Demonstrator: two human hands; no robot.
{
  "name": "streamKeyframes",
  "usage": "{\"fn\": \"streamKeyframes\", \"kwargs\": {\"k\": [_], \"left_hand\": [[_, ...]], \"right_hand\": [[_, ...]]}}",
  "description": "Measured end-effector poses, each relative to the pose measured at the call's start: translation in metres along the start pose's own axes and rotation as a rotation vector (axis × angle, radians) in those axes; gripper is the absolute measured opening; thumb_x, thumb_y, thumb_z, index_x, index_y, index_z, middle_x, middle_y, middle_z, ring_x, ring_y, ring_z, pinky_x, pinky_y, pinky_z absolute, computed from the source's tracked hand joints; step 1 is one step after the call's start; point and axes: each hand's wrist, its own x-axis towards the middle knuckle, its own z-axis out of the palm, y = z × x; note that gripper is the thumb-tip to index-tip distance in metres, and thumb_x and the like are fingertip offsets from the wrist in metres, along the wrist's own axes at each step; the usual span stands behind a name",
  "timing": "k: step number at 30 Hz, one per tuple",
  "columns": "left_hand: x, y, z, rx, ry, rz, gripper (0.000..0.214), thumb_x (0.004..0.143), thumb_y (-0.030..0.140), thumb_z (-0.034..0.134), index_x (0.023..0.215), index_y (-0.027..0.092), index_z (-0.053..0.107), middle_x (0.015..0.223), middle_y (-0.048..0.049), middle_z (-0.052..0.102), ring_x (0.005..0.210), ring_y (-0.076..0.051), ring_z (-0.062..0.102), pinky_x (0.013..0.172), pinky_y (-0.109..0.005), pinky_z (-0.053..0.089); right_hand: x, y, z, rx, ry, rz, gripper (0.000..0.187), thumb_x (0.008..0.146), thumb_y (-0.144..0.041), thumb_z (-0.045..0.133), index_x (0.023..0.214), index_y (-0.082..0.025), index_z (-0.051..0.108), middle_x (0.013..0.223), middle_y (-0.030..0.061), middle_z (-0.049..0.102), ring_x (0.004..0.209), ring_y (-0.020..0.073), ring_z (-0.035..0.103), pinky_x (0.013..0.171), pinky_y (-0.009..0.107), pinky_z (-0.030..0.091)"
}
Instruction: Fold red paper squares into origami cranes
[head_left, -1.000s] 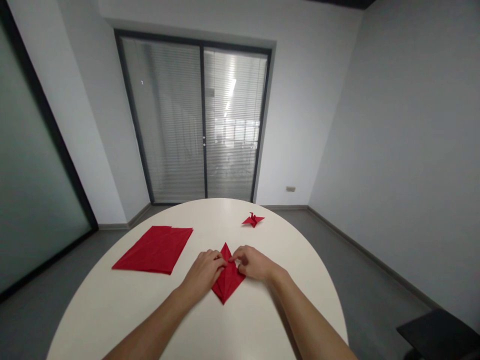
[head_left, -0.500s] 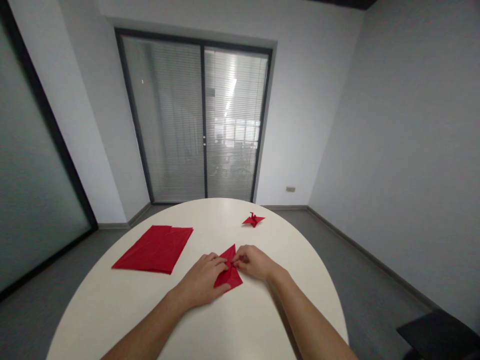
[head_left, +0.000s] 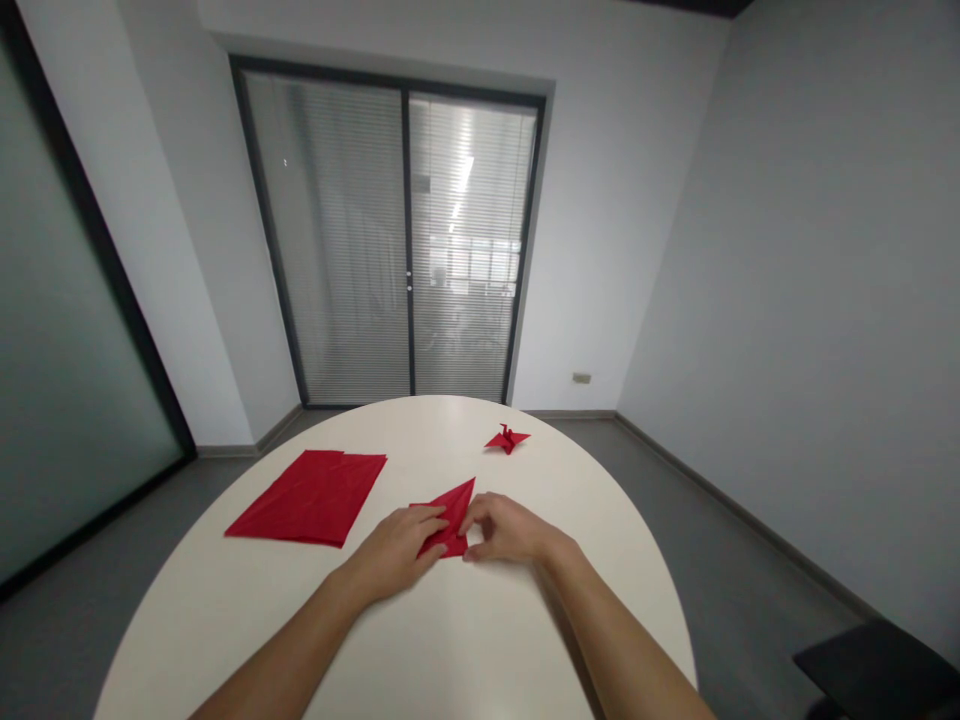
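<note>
A partly folded sheet of red origami paper [head_left: 456, 508] lies on the table with a pointed corner facing away from me. My left hand [head_left: 401, 550] rests over its left side, fingers spread and pressing it against the tabletop, thumb near the lower edge. At the right edge, my right hand [head_left: 504, 528] curls its fingertips onto the paper, with the thumb by the lower right corner. The fingers hide parts of the folds. A finished red paper crane [head_left: 508, 439] sits beyond my right hand.
A stack of red paper sheets [head_left: 311, 500] lies on the left of the round white table [head_left: 435, 640]. Glass doors with blinds [head_left: 345, 250] stand behind the table. A dark chair-like edge [head_left: 877, 665] shows at lower right.
The paper has turned and shifted slightly up and left, its lower right part now folded in. My left hand moved a little left; my right thumb dropped to the paper's lower corner.
</note>
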Motion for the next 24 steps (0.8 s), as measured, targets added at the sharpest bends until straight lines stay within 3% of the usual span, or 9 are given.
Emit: {"fn": "streamKeyframes", "kwargs": {"k": [5, 11, 13, 16, 17, 21, 24], "left_hand": [[-0.002, -0.001, 0.0, 0.007, -0.015, -0.011, 0.044, 0.088, 0.042, 0.06, 0.128, 0.025, 0.063, 0.136, -0.0097, 0.061, 0.125, -0.029, 0.056, 0.106, -0.042, 0.041], [0.003, 0.005, 0.0, 0.029, 0.009, -0.008, 0.029, 0.092, 0.026, 0.052, 0.117, 0.026, 0.066, 0.121, -0.0037, 0.07, 0.109, -0.023, 0.065, 0.095, -0.034, 0.047], [0.005, 0.006, -0.001, 0.013, 0.023, -0.013, 0.03, 0.094, 0.022, 0.047, 0.115, 0.029, 0.067, 0.115, -0.0005, 0.072, 0.104, -0.021, 0.067, 0.092, -0.032, 0.048], [0.006, 0.006, -0.005, -0.028, 0.062, -0.017, 0.03, 0.096, 0.022, 0.046, 0.116, 0.03, 0.067, 0.114, 0.0008, 0.073, 0.102, -0.02, 0.067, 0.091, -0.03, 0.048], [0.006, 0.006, -0.006, -0.045, 0.08, -0.017, 0.03, 0.096, 0.023, 0.046, 0.116, 0.029, 0.067, 0.113, 0.0006, 0.073, 0.102, -0.02, 0.067, 0.091, -0.03, 0.048], [0.007, 0.004, -0.01, -0.143, 0.188, -0.057, 0.026, 0.095, 0.025, 0.048, 0.109, 0.027, 0.07, 0.108, -0.0007, 0.074, 0.099, -0.019, 0.067, 0.088, -0.029, 0.048], [0.009, 0.002, -0.009, -0.221, 0.295, -0.148, 0.023, 0.093, 0.029, 0.051, 0.103, 0.024, 0.072, 0.103, -0.0036, 0.075, 0.094, -0.021, 0.067, 0.085, -0.03, 0.048]], "right_hand": [[0.001, 0.0, 0.001, -0.096, 0.022, 0.02, 0.016, 0.071, -0.015, 0.067, 0.082, -0.021, 0.077, 0.079, -0.0008, 0.073, 0.068, 0.0143, 0.059, 0.064, 0.023, 0.043], [0.003, -0.013, -0.003, -0.161, 0.174, 0.004, 0.013, 0.075, -0.015, 0.065, 0.084, -0.02, 0.073, 0.088, 0.0025, 0.073, 0.087, 0.0188, 0.063, 0.083, 0.028, 0.045], [0.002, -0.014, -0.005, -0.165, 0.174, -0.014, 0.024, 0.075, -0.024, 0.071, 0.099, -0.021, 0.072, 0.099, 0.0046, 0.072, 0.095, 0.0215, 0.063, 0.088, 0.032, 0.045], [0.0, -0.01, -0.005, -0.181, 0.139, -0.022, 0.058, 0.068, -0.038, 0.081, 0.122, -0.023, 0.065, 0.119, 0.0087, 0.068, 0.112, 0.0276, 0.059, 0.099, 0.038, 0.041], [0.0, -0.008, -0.005, -0.192, 0.135, -0.015, 0.059, 0.069, -0.038, 0.081, 0.123, -0.023, 0.064, 0.122, 0.0091, 0.067, 0.115, 0.0286, 0.057, 0.101, 0.04, 0.04], [-0.001, 0.001, -0.005, -0.183, 0.168, 0.053, 0.022, 0.084, -0.031, 0.065, 0.103, -0.023, 0.073, 0.102, 0.0062, 0.073, 0.108, 0.0256, 0.061, 0.096, 0.036, 0.042], [-0.001, 0.005, -0.006, -0.073, 0.198, 0.147, 0.018, 0.088, -0.031, 0.059, 0.09, -0.02, 0.073, 0.09, 0.0049, 0.073, 0.088, 0.0212, 0.064, 0.081, 0.031, 0.046]]}}
